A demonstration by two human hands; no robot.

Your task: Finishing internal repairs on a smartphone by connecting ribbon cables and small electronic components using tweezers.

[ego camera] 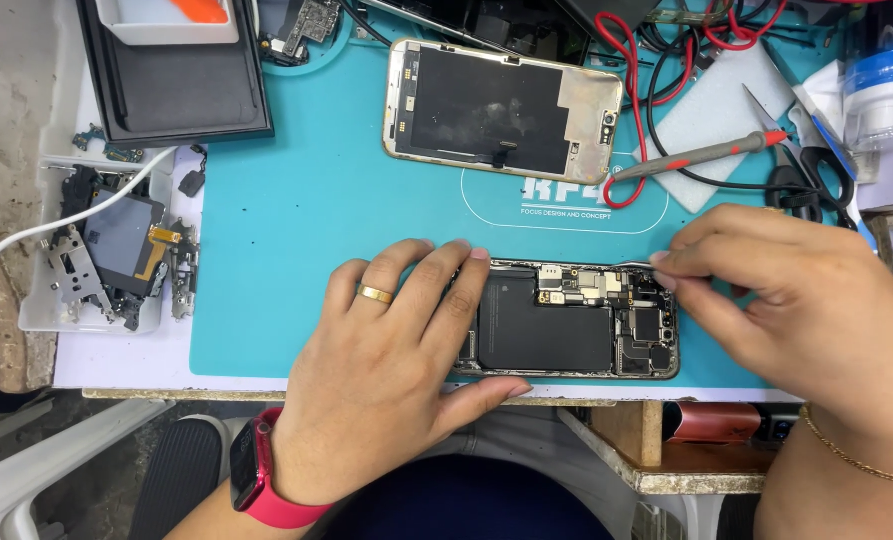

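Nearest, on the teal mat (296,210) covering the surface, one opened black phone body (566,320) with bare circuit boards lies pinned flat under the spread fingers of the left hand (386,370). The right hand (776,290) pinches thin metal tweezers (631,264) at its top edge. It looks light, stiff and fragile inside, best held by its metal rim; farther back lies one detached gold-framed screen (501,110).

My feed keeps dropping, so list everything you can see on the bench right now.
opened phone: one, dark inside, near edge of mat, under both hands
detached screen: one, gold-rimmed, face down, far side of mat
work mat: one, teal, covering bench
parts tray: one, clear, left of mat, holding brackets and flex parts
black tray: one, top left
test probe: one, grey and red, upper right
scissors: one pair, black handles, right
left hand: flat on phone's left end, gold ring, pink watch
right hand: fingers pinching thin metal tool at phone's right end
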